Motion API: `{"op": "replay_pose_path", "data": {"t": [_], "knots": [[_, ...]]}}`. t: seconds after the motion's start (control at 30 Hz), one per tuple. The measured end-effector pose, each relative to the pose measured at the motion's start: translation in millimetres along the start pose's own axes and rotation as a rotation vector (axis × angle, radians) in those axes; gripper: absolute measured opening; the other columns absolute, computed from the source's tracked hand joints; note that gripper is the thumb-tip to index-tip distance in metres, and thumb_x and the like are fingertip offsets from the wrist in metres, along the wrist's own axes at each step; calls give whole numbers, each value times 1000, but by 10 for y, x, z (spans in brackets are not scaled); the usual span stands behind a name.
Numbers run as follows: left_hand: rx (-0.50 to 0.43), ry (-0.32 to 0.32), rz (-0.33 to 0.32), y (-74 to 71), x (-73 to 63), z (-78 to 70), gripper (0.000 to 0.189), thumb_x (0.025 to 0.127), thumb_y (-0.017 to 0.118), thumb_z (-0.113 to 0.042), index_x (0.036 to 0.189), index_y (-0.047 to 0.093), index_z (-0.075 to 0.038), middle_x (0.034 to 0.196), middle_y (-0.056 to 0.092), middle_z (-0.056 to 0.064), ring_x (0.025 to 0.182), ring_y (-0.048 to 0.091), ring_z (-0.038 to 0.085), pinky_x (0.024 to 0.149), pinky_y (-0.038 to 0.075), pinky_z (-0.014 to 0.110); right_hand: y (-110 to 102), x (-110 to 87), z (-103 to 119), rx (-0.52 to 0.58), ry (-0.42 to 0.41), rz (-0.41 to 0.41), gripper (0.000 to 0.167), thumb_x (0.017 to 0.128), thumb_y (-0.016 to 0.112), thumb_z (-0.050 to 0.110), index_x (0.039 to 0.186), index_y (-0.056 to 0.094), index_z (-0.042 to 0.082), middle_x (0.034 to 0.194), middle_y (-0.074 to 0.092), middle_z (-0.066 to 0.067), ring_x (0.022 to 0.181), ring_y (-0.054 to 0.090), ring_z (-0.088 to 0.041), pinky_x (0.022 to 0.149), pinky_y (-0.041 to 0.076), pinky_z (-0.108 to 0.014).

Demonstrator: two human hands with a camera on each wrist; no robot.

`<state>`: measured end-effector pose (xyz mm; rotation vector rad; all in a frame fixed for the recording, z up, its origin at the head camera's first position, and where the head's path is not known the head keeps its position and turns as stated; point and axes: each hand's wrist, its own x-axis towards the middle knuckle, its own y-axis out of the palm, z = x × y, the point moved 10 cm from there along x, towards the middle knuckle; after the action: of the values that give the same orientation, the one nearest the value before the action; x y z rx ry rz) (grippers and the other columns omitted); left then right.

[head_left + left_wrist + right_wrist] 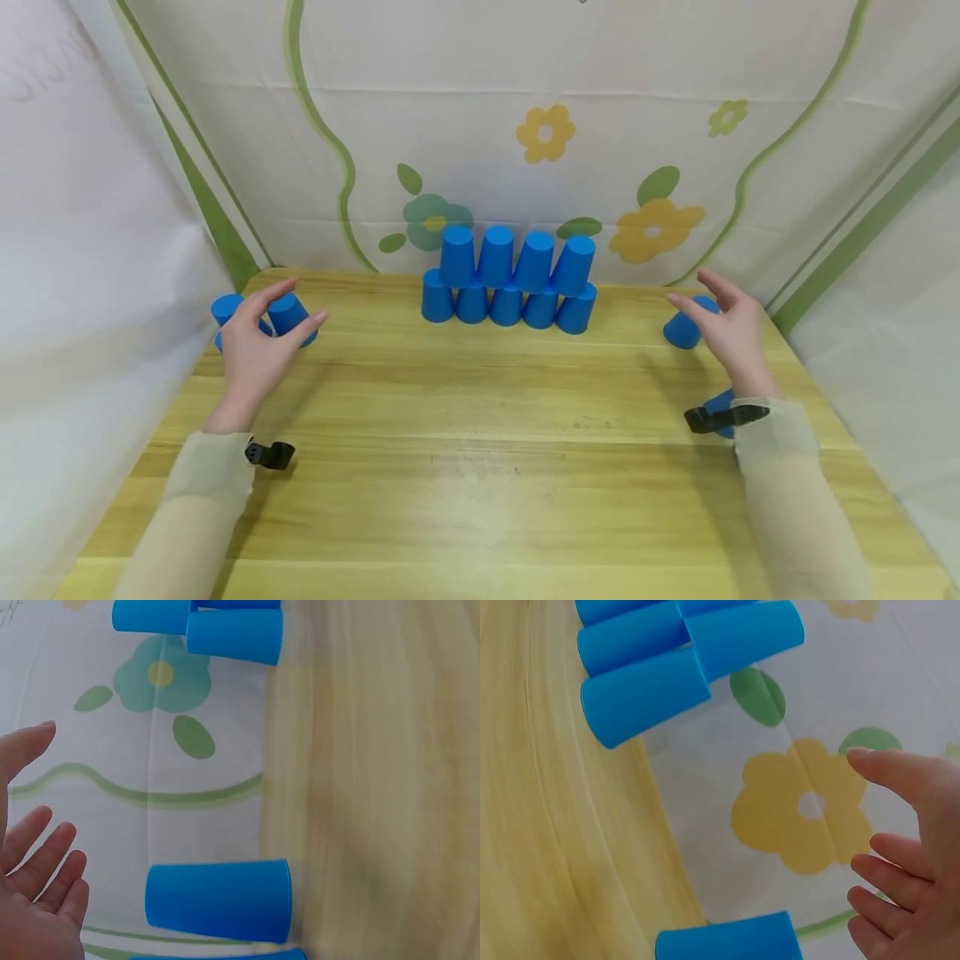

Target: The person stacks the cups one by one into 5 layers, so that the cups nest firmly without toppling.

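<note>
A white cloth side wall (97, 275) hangs at the left of a wooden table (480, 467). At the table's far left is a group of blue cups (227, 308), partly hidden by the left hand (258, 346), so their exact number and arrangement cannot be told. Just right of them, another blue cup (291, 315) shows its narrow end up, partly behind the thumb. The left hand is held with thumb and fingers spread apart, gripping nothing; the left wrist view shows its fingers loosely extended. A pale sleeve (180, 508) and a black wrist strap (272, 455) lie nearer.

In the middle, along the far edge, a two-row cup wall stands before a flowered cloth (465, 150). Its bottom row (506, 307) has five blue cups side by side; its top row (497, 258) has four, resting across the ones below. All nine are upside down.

To the right, well apart from the wall, a single cup (681, 330) stands upside down, partly behind the right hand (738, 337). That hand too is spread wide, thumb away from the fingers, with nothing in its grip. Nearer, another blue cup (720, 402) is mostly covered by the right wrist's black band (701, 419) and cream cuff (780, 429).
</note>
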<state>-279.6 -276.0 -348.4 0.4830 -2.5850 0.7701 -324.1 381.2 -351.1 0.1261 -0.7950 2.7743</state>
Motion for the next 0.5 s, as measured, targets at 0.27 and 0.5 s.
{"op": "replay_pose_path", "data": {"t": [0.27, 0.5], "knots": [[-37, -100, -38, -261, -149, 234, 64, 86, 85, -22, 143, 59, -12, 142, 57, 8, 136, 47, 27, 115, 35, 39, -84, 14, -285, -62, 75, 7, 91, 90, 70, 59, 160, 33, 13, 165, 27, -8, 152, 15, -31, 122, 20, -48], [-37, -223, -117, -486, -255, 499, 66, 87, 84, -23, 146, 56, -12, 147, 55, 5, 140, 45, 20, 118, 29, 34, -97, 29, -394, -104, 96, 19, 95, 90, 70, 60, 161, 30, 11, 166, 22, -11, 152, 14, -37, 120, 19, -55]]}}
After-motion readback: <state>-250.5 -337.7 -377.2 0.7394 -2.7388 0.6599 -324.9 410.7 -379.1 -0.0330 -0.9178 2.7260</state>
